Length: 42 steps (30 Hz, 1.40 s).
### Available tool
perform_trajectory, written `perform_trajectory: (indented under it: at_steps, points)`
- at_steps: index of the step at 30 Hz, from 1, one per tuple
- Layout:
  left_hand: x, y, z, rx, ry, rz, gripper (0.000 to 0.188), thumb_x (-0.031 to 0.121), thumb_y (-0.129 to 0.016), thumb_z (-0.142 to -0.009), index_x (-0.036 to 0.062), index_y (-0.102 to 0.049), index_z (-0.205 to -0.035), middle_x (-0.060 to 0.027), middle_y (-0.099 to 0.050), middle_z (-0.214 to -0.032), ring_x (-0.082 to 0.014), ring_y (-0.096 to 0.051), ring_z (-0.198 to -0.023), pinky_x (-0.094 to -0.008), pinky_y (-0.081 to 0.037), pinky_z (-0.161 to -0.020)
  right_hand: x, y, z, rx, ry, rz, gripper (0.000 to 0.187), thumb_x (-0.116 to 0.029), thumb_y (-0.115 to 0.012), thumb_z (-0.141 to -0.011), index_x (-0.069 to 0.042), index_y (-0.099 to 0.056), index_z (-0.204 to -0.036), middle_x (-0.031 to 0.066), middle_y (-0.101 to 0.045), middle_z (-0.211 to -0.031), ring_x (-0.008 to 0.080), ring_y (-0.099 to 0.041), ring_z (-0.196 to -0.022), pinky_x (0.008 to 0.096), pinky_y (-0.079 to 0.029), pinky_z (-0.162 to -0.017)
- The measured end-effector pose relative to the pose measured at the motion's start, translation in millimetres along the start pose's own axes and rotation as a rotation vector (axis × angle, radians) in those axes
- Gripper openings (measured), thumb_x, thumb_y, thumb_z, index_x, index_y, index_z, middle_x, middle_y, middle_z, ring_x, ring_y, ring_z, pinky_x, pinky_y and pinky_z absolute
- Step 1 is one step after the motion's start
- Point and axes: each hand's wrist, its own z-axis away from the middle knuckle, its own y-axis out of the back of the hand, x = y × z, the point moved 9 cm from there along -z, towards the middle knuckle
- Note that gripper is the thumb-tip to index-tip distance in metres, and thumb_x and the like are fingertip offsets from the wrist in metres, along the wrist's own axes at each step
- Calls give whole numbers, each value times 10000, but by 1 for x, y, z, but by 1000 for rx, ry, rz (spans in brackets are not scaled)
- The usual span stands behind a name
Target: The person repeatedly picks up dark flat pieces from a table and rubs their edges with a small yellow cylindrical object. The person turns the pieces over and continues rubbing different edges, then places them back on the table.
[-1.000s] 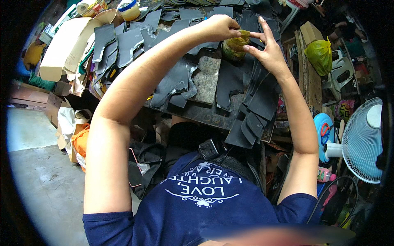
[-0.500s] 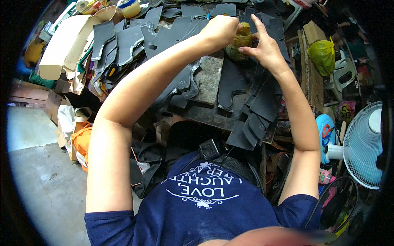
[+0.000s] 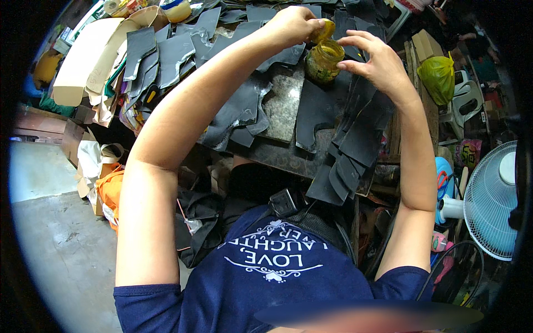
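A glass jar, coated in yellowish residue and with its mouth uncovered, stands at the far side of the work table among black cut pieces. Just above its rim is a yellow lid, pinched between the thumb and fingers of my left hand. My right hand is at the jar's right side, thumb and fingers spread apart. Its thumb tip is at the glass; whether it touches, I cannot tell. Flat black cut pieces lie in front of the jar, beside a grey speckled stone slab.
Stacked black pieces cover the table's left side, near a cream cardboard box. More overlapping pieces run along the right edge. To the right are a yellow-green plastic bag and a white-and-blue fan.
The lid has come off the jar and moved up and slightly left with my left hand. My right hand has shifted right and a little down, its fingers still apart.
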Motion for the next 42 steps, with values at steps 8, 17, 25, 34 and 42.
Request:
perform_trajectory:
  at_steps: [8,17,25,34,42]
  points:
    - [5,16,8,99,56,-75,790,439,-682,-863,-79,-398,-1388,-318,-540,-1302,-392,-534,-1238,-426,-443,-1017,0,-52,-23,-391,-160,254,730,-659,-762,-623,-236,-690,-1213,98,-508,-1363,325,-463,-1281,624,-360,-1025]
    - [23,17,23,91,66,-12,780,427,-678,-871,-71,-379,-1392,-308,-621,-1157,-401,-606,-1125,-433,-480,-944,-13,-30,-24,-365,-188,253,713,-683,-744,-641,-215,-711,-1178,90,-584,-1251,297,-527,-1217,593,-390,-979]
    - [65,-10,57,221,-430,-373,449,256,-665,-889,56,-553,-1275,-233,-667,-1056,-414,-616,-1045,-489,-506,-907,-24,9,20,-225,-172,304,640,-578,-747,-717,-171,-694,-1209,137,-520,-1383,329,-496,-1267,511,-346,-1047]
    - [18,72,74,248,-122,-738,419,414,-672,-866,32,-684,-1039,-185,-712,-926,-331,-701,-894,-452,-558,-772,-63,50,35,59,84,-262,278,-234,-773,-801,-29,-715,-979,157,-652,-1118,272,-643,-1014,344,-485,-906]
    - [-25,54,84,4,6,-770,531,479,-745,-784,13,-613,-1002,-177,-674,-978,-349,-651,-976,-436,-521,-825,-75,29,44,132,-20,-581,329,-167,-736,-853,-28,-667,-1143,88,-686,-1069,175,-632,-1018,303,-481,-929]
